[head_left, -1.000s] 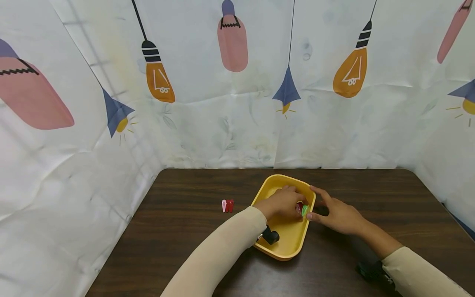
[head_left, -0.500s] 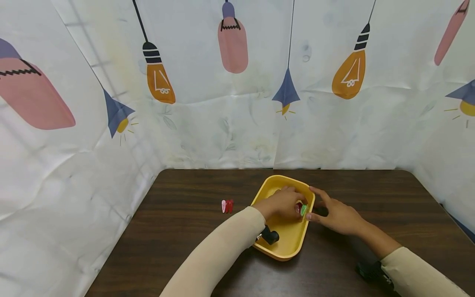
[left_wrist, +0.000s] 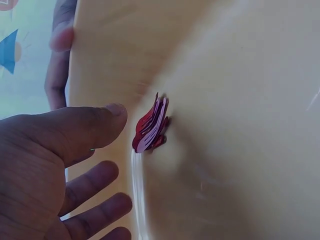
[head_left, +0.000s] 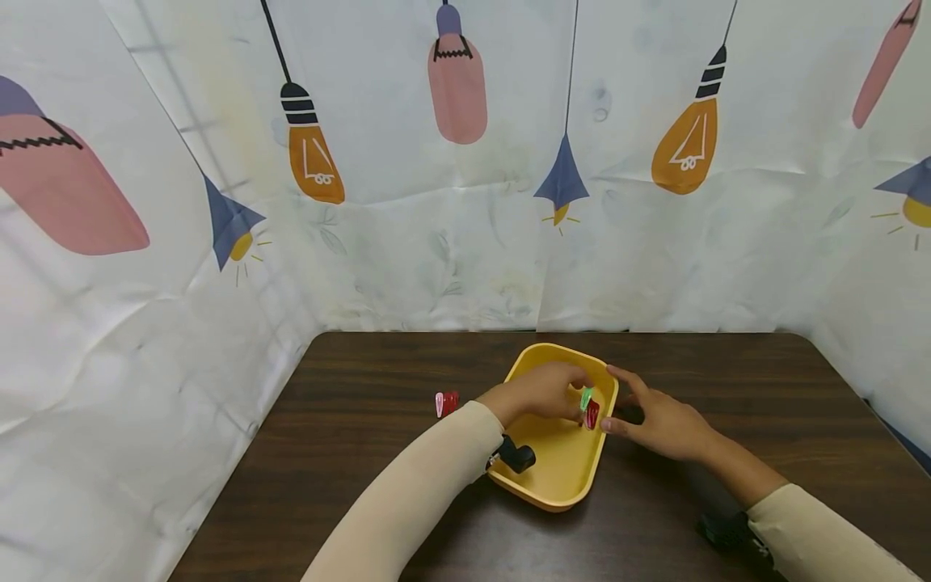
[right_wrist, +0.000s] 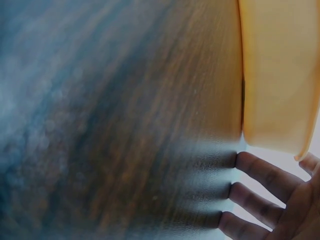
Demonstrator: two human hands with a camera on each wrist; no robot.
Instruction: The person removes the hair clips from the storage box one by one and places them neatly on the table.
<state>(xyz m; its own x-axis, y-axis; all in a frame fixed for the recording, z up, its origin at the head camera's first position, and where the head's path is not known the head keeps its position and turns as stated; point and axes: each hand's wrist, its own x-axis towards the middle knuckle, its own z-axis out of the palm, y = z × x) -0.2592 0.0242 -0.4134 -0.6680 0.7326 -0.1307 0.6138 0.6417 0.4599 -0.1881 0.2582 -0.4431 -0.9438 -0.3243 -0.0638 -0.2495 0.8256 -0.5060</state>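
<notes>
My left hand (head_left: 549,392) is inside the yellow basin (head_left: 556,497), pinching a green hair clip (head_left: 586,398) between thumb and finger. In the left wrist view only a sliver of green shows under the thumb, and the other fingers are spread. Just below the fingertips lies a small bunch of red and pink hair clips (left_wrist: 152,125), against the basin's wall. My right hand (head_left: 658,422) stays at the basin's right side with thumb and forefinger apart at the rim. The right wrist view shows its other fingers extended, fingertips at the dark tabletop.
Left of the basin, a pink hair clip (head_left: 440,404) and red hair clips (head_left: 451,402) lie side by side on the dark wooden table (head_left: 349,453). A printed white curtain (head_left: 436,250) hangs behind the table and along its sides.
My left hand has shifted back and left within the basin, carrying the green clip away from the red bunch, which is now more exposed. The right hand has stayed put.
</notes>
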